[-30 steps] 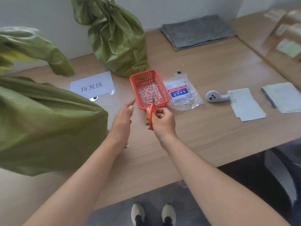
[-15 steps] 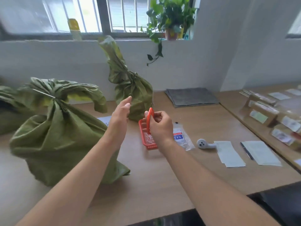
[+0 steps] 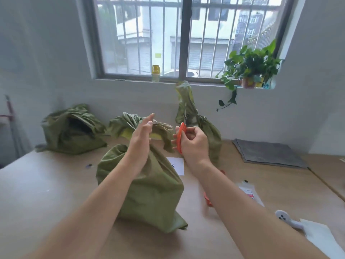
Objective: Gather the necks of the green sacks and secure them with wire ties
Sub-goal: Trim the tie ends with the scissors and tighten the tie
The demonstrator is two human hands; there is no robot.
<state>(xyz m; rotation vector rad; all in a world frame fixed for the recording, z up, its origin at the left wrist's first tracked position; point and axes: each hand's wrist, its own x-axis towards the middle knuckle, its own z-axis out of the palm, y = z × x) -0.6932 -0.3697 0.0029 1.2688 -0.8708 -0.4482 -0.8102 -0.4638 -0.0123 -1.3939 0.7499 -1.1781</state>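
Sack on table — basket apparently rightward.

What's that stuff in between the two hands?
In the head view, the floppy top of the nearest green sack droops between the left hand and the right hand, which holds orange scissors.

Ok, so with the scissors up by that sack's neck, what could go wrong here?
1. The scissors, gripped in the right hand with blades up, sit close to the open left hand; a snip could nick a finger.
2. The wire tie lies against the gathered neck of the near sack, so the blades might cut fabric instead.
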